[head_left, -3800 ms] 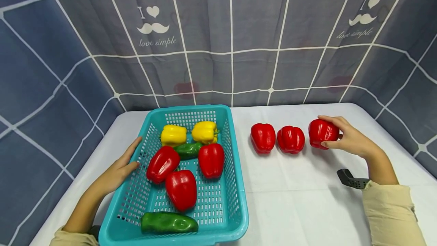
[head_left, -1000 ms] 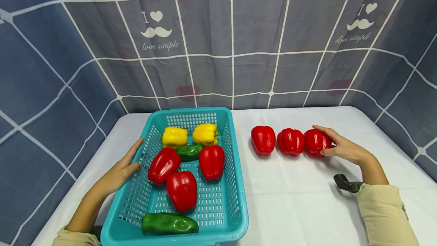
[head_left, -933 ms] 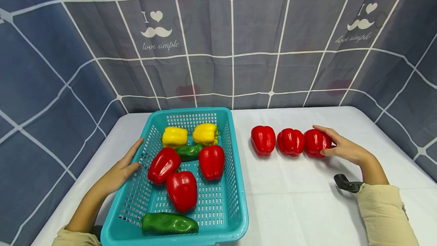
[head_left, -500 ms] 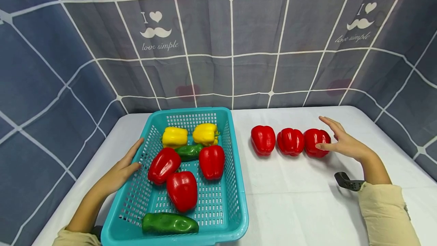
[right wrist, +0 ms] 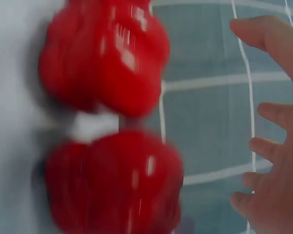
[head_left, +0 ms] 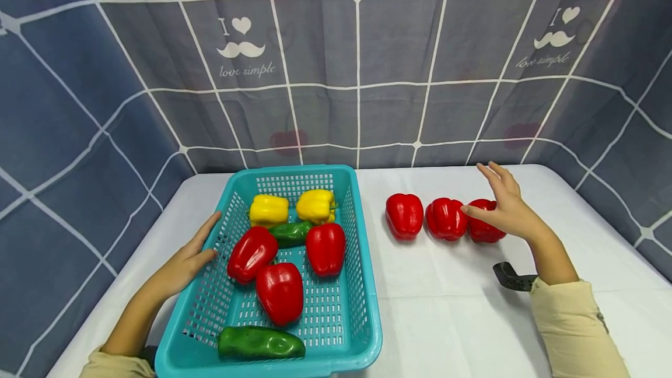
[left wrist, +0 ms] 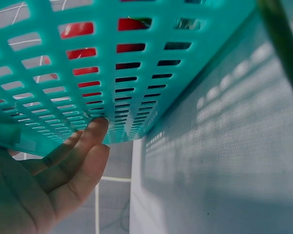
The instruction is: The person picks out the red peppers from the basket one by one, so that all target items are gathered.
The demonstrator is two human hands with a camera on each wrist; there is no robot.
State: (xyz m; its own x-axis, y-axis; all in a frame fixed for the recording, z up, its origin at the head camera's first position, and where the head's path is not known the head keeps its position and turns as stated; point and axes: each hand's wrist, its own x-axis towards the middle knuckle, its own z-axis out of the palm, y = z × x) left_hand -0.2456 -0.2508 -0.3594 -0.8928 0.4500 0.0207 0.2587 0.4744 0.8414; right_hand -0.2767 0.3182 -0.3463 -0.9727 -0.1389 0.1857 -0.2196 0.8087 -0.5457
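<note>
In the head view, the teal basket [head_left: 325, 302] stands along the left edge of the white table [head_left: 441, 296], its near end cut off below. Toward its far wall lie a left yellow pepper [head_left: 269, 210] and a right yellow pepper [head_left: 315, 206]. Just nearer, a short green pepper [head_left: 290, 234] is partly hidden among its neighbours. Three red peppers follow: one left [head_left: 252, 255], one right [head_left: 325, 249], one nearer the middle [head_left: 280, 294]. A long green pepper [head_left: 261, 343] lies along the near wall.

The left hand [head_left: 185, 266] rests relaxed on the basket's left side. Toward the table's far right, a row holds the first red pepper [head_left: 404, 216], the second [head_left: 446, 219] and the third [head_left: 484, 231]. The right hand [head_left: 510, 209], fingers spread, partly covers the third; whether that one touches the second cannot be told.

In the left wrist view, loosely bent fingers meet the slotted wall; red patches show through, and a blurred green strip at upper right is unidentifiable.

In the right wrist view, the spread hand is apart from two blurred red peppers, both cut off.
</note>
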